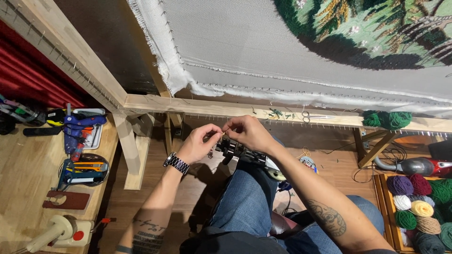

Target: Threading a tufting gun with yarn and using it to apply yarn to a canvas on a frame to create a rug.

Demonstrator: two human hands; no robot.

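My left hand, with a metal watch on its wrist, and my right hand meet in front of me, fingertips pinched together on a thin strand of yarn. Just below them a black tufting gun rests on my lap, over my blue jeans. Above stands a wooden frame with grey cloth stretched on it, bearing a green tufted picture at the upper right.
Small scissors and green yarn balls lie on the frame's lower bar. A wooden table at left holds a blue glue gun, a cutter and a yarn winder. A crate of coloured yarn and a vacuum sit right.
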